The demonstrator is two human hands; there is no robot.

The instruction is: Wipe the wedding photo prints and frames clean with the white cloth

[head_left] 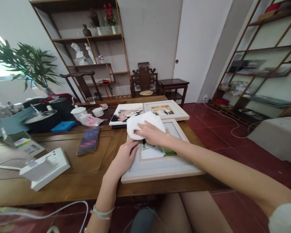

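A large pale-framed picture [160, 168] lies flat on the wooden table [87, 181] in front of me. My right hand [151, 132] presses a folded white cloth [142, 123] onto the upper part of the picture, fingers closed over the cloth. My left hand [124, 157] rests on the left edge of the frame, fingers flat against it, holding it still. Two more framed pictures, one white-framed [167, 110] and one unframed print [126, 114], lie just beyond the cloth.
A white power strip [48, 168] with cables sits at the left front. A dark booklet [89, 139], a blue box [63, 126], white cups [79, 112], pots [40, 118] and a plant [29, 64] crowd the left. Shelves and chairs stand behind; red floor lies at right.
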